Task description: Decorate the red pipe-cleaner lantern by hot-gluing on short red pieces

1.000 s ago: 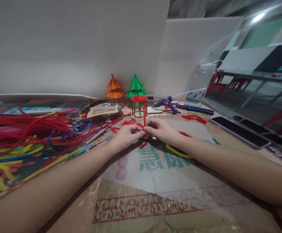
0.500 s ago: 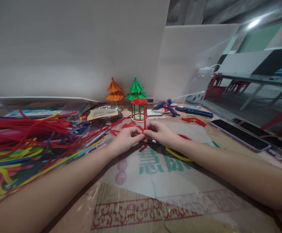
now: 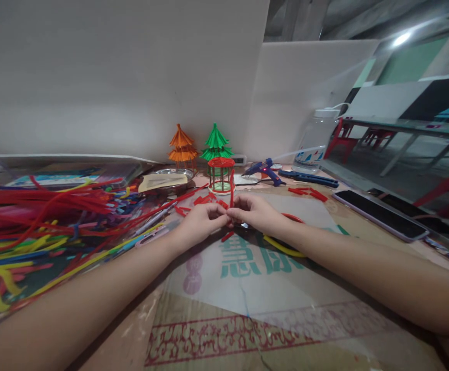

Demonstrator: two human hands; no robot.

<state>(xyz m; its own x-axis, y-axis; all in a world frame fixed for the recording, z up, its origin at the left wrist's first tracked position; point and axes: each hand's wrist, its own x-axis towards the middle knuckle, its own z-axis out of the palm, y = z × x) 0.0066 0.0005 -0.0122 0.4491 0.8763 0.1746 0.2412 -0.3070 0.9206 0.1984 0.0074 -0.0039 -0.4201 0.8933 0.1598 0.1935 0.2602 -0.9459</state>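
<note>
My left hand (image 3: 199,222) and my right hand (image 3: 256,212) meet fingertip to fingertip over the cardboard sheet (image 3: 271,288). Both are pinched on a red pipe cleaner (image 3: 231,188) that sticks up between them. Just behind stands a small red and green pavilion frame (image 3: 221,175). Short red cut pieces (image 3: 205,199) lie around the hands, one red piece (image 3: 227,236) just below them. A yellow pipe cleaner (image 3: 282,247) lies under my right wrist.
A heap of coloured pipe cleaners (image 3: 42,221) fills the left. Orange pagoda (image 3: 182,143) and green pagoda (image 3: 217,141) stand by the back wall. A blue glue gun (image 3: 263,170), a plastic jar (image 3: 314,141) and a phone (image 3: 379,207) lie to the right.
The view has tilted slightly. Both hands stay pinched on the red pipe cleaner and have shifted only a little.
</note>
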